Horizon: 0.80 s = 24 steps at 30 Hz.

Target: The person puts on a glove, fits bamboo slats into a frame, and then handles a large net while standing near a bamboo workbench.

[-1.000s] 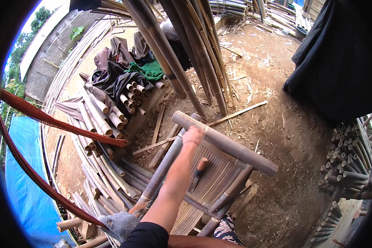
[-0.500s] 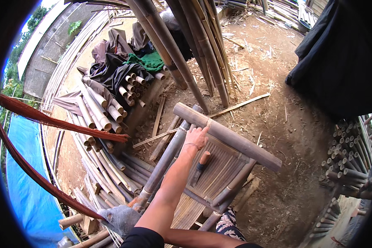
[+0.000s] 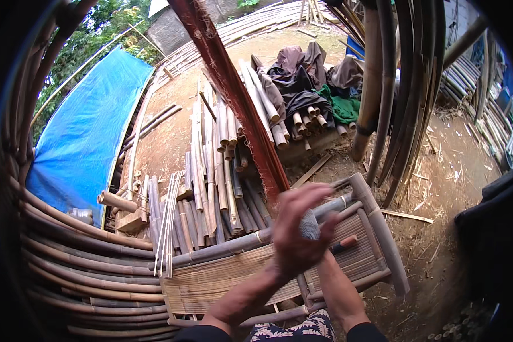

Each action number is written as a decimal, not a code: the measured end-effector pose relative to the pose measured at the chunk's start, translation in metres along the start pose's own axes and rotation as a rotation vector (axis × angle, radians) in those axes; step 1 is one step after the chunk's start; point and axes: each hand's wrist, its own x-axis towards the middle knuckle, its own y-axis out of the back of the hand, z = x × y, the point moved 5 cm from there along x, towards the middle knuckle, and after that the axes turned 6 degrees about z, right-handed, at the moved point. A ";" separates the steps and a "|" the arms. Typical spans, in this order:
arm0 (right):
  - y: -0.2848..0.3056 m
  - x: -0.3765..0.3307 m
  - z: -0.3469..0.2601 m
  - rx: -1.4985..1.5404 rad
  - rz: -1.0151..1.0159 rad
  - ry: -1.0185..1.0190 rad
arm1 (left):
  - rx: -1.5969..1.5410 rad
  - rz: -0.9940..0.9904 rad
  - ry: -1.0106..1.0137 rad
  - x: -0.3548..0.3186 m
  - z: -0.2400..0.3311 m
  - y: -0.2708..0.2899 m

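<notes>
A bamboo lounger or bench with a slatted seat lies in front of me. Above it, my left hand is smeared by motion, its fingers and thumb apart and curved. My right forearm rises behind it, and the right hand's fingers are hidden. In the gap of the left hand shows a fuzzy grey piece; whether it is cloth or a glove, I cannot tell. A red-brown, frayed strip slants down to just behind my left hand. Beside the hands, a wooden-handled tool rests on the slats.
Bamboo pole piles lie beyond the bench, partly under dark cloths. Thick upright poles stand at the far right. Thin pale sticks lean across the bench's left end. A blue tarp spreads at the left.
The view has swung left. My left hand has left the bench's thick end pole and drawn back over the seat, in front of the right hand. The strip now slants steeply.
</notes>
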 end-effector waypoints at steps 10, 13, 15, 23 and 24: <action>-0.026 -0.042 0.052 -1.613 -0.047 0.042 | -0.680 0.235 0.913 -0.063 -0.102 0.119; -0.030 -0.009 0.024 -1.522 -0.185 0.442 | -0.636 0.326 0.870 -0.065 -0.083 0.134; -0.095 -0.004 0.056 -1.485 -0.317 0.394 | -0.631 0.355 0.837 -0.064 -0.074 0.146; -0.132 0.019 0.103 -1.482 -0.131 0.217 | -0.521 0.336 0.811 -0.059 -0.061 0.188; -0.132 0.015 0.103 -1.476 -0.093 0.217 | -0.518 0.332 0.806 -0.054 -0.058 0.193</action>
